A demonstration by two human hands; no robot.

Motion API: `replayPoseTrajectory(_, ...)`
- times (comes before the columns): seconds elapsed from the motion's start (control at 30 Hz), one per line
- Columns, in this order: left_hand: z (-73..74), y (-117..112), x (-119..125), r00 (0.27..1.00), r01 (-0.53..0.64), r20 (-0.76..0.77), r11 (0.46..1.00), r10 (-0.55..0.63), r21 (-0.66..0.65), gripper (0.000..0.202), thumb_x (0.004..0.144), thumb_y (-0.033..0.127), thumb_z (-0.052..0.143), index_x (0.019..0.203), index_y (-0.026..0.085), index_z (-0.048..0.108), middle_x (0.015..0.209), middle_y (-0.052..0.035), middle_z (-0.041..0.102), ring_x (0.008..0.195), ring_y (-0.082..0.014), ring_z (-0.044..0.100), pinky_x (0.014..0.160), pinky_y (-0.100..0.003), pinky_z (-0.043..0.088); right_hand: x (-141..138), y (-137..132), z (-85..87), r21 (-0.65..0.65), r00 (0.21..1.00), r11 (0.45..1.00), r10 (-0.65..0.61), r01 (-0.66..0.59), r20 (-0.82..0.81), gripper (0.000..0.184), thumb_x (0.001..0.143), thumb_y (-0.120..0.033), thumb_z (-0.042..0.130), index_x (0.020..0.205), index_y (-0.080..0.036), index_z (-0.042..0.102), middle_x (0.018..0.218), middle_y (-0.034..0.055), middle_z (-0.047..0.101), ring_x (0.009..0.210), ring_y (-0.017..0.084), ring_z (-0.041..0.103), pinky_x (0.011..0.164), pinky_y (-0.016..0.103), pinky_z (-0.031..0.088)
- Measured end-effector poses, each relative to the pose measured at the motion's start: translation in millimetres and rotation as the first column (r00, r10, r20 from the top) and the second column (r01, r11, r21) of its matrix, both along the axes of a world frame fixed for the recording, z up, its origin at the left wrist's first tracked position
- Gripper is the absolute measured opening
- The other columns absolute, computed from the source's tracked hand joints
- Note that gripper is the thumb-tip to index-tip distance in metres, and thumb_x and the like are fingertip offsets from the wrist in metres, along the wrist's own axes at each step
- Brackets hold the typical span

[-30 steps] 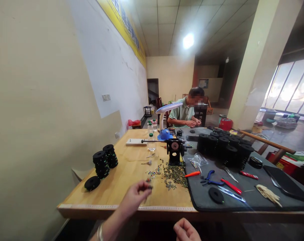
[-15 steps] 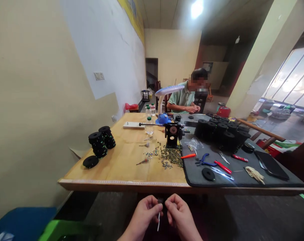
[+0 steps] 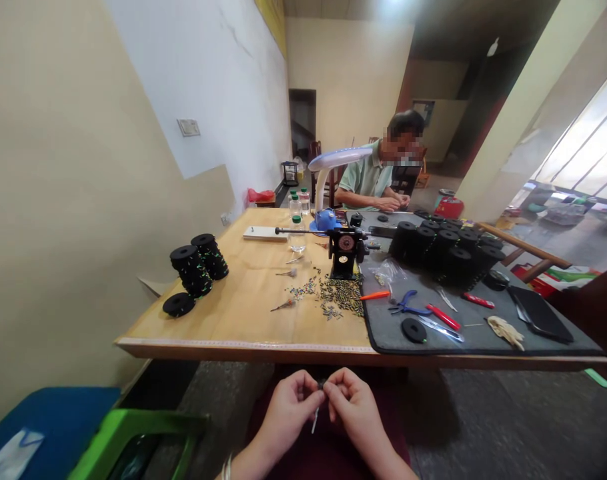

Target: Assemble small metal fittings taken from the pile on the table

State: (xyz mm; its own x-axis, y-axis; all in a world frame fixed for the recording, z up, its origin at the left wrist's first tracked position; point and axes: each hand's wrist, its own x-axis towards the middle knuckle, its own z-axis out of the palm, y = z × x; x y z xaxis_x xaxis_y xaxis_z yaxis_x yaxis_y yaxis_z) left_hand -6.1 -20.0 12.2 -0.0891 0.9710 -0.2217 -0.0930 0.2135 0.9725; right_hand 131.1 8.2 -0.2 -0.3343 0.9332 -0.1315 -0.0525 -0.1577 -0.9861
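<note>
My left hand (image 3: pixel 287 411) and my right hand (image 3: pixel 352 408) are held close together over my lap, below the table's front edge. Their fingertips pinch a small dark piece (image 3: pixel 321 385) between them. A thin white strip (image 3: pixel 315 420) hangs down from the pinch. The piece is too small and too covered by my fingers to identify. A bangle (image 3: pixel 227 469) circles my left wrist. The nearest things are the wooden table's front edge (image 3: pixel 243 347) and the scattered small beads (image 3: pixel 341 297) beyond it.
On the table stand black spools (image 3: pixel 197 265), a black hand winder (image 3: pixel 344 253) and bottles (image 3: pixel 296 208). A grey mat (image 3: pixel 478 340) holds pliers (image 3: pixel 408 303) and more spools. A seated co-worker (image 3: pixel 371 180) works at the far end. A green-and-blue crate (image 3: pixel 133 433) sits low left.
My left hand has come back from over the table and met my right hand below the table edge. The view has tilted downward, so the table sits higher in the picture.
</note>
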Motion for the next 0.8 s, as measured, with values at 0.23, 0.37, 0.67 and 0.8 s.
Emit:
replayPoseTrajectory(0.23, -3.1, -1, 1, 0.999, -0.012, -0.045, 1.000, 0.013, 0.016, 0.029, 0.066, 0.034, 0.072, 0.062, 0.016, 0.049, 0.051, 0.0044, 0.052, 0.043, -0.0084, 0.048, 0.044, -0.020, 0.039, -1, 2, -1.5, 0.081, 0.997, 0.997, 0.002, -0.008, 0.074, 0.041, 0.076, -0.055, 0.063, 0.071, -0.016, 0.050, 0.042, -0.0045, 0.048, 0.038, 0.007, 0.038, 0.042, 0.018, 0.027)
replayPoseTrajectory(0.37, -3.1, -1, 3, 0.994, -0.006, 0.106, 1.000, 0.008, -0.016, 0.034, 0.064, 0.036, 0.075, 0.066, 0.018, 0.047, 0.054, 0.0055, 0.052, 0.046, -0.0092, 0.051, 0.044, -0.021, 0.043, -1, 3, -5.2, 0.020, 1.000, 1.000, -0.004, 0.004, 0.007, 0.044, 0.074, -0.058, 0.064, 0.070, -0.018, 0.047, 0.041, -0.0063, 0.046, 0.035, 0.007, 0.035, 0.039, 0.017, 0.025)
replayPoseTrajectory(0.67, 6.6, -1, 5, 0.971, 0.068, 0.234, 0.996, -0.053, -0.059, 0.033, 0.062, 0.034, 0.078, 0.072, 0.014, 0.054, 0.059, 0.0013, 0.061, 0.052, -0.0095, 0.055, 0.051, -0.020, 0.043, -3, 3, -7.5, -0.058, 0.998, 0.998, -0.018, 0.015, -0.059, 0.051, 0.068, -0.065, 0.067, 0.070, -0.018, 0.047, 0.039, -0.0068, 0.045, 0.035, 0.007, 0.034, 0.038, 0.017, 0.026)
replayPoseTrajectory(0.8, 0.0, 0, 2, 0.980, 0.032, 0.196, 0.998, -0.023, -0.045, 0.035, 0.059, 0.031, 0.080, 0.068, 0.016, 0.051, 0.052, 0.0047, 0.057, 0.046, -0.0081, 0.052, 0.048, -0.020, 0.040, -2, 1, -2.0, -0.022, 1.000, 1.000, 0.006, -0.006, -0.026, 0.051, 0.069, -0.065, 0.066, 0.067, -0.017, 0.047, 0.041, -0.0057, 0.046, 0.036, 0.007, 0.036, 0.040, 0.017, 0.026)
